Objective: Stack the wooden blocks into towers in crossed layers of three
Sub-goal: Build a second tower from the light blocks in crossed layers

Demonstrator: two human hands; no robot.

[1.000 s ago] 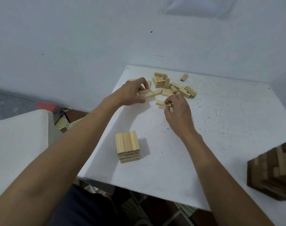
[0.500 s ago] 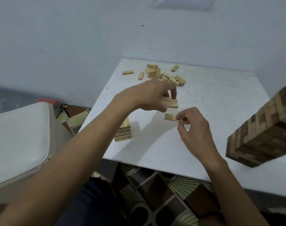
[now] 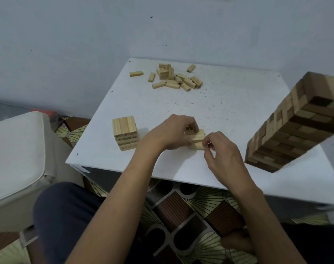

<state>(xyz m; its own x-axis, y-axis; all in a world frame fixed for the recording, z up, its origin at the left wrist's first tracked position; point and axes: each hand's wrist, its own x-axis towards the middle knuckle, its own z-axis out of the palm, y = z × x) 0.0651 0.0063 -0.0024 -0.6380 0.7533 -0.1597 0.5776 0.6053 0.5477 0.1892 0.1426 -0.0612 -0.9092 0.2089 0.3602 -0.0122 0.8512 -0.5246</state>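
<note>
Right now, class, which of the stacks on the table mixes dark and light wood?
The tall tower at the table's right edge; the short stack and the blocks in the left hand are pale wood only.

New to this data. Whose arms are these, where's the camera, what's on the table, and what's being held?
There is no robot here. These are a person's bare arms, filmed by one wide-angle camera worn on the head and looking down.

On the white table:
- a short tower of pale blocks, at left
- a loose pile of the same blocks, at the far side
- a tall tower of dark and light blocks, at right

In the middle, the left hand grips a few fresh blocks lying side by side. The right hand pinches the nearest one.
</note>
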